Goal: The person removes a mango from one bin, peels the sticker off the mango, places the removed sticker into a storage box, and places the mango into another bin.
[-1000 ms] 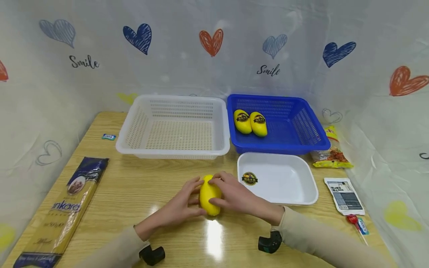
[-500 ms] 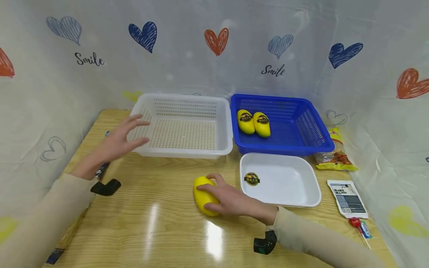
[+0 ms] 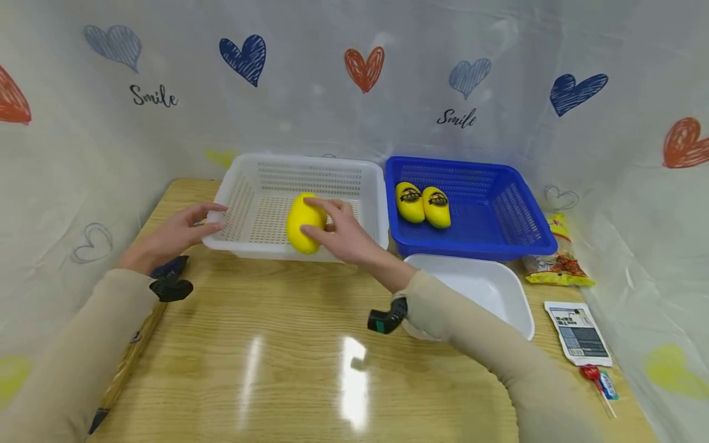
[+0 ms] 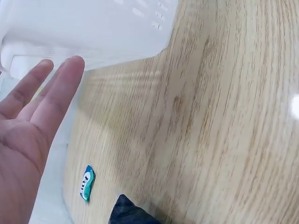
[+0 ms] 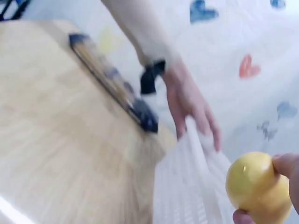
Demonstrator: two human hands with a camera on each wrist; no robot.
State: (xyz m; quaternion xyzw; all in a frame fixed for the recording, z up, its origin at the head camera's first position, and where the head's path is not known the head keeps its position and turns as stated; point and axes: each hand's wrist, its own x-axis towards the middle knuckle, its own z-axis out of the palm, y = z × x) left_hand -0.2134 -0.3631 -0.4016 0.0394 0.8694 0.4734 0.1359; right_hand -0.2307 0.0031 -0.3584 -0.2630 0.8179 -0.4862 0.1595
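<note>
My right hand (image 3: 350, 239) grips a smooth yellow mango (image 3: 302, 225) over the white plastic basket (image 3: 255, 248). In the right wrist view, thumb and fingertips pinch the mango (image 5: 256, 186) at its side. My left hand (image 3: 173, 236) is at the basket's left end, its fingers fairly straight at the rim. In the left wrist view, the left hand's fingers (image 4: 56, 95) lie against or just beside the basket wall (image 4: 107, 32); I cannot tell if they press on it. Two labelled mangoes (image 3: 423, 206) lie in the blue basket (image 3: 476, 221).
A white tray (image 3: 498, 289) stands in front of the blue basket, partly behind my right forearm. At the right lie a snack bag (image 3: 558, 258), a white-and-grey packet (image 3: 578, 332) and a lollipop (image 3: 591, 373). My left arm partly covers a long pasta pack (image 3: 141, 344).
The left hand let go of the mango and moved to the white basket's left end. The right hand has lifted the mango from the table and carried it forward over that basket.
</note>
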